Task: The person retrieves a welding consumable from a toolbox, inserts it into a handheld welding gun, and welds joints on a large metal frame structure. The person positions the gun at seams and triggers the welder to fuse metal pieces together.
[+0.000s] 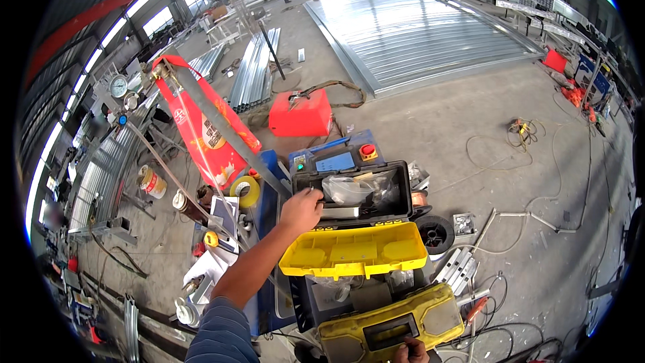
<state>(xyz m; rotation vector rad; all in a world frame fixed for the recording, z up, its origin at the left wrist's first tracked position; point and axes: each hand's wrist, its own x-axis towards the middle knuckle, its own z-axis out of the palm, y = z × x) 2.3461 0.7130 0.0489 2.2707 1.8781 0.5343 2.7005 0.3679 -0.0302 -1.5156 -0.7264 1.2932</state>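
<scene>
The left hand (300,210) rested on the near rim of the black plastic toolbox tray (354,192), fingers curled (grip unclear); its crumpled clear bag (355,187) lay just rightward. The right hand (411,351) gripped the open yellow lid (390,323).

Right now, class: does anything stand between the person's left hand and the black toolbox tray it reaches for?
Nothing visible does. The left hand is already at the left rim of the black toolbox tray. The clear plastic bag lies inside, to the hand's right, not between them.
</scene>
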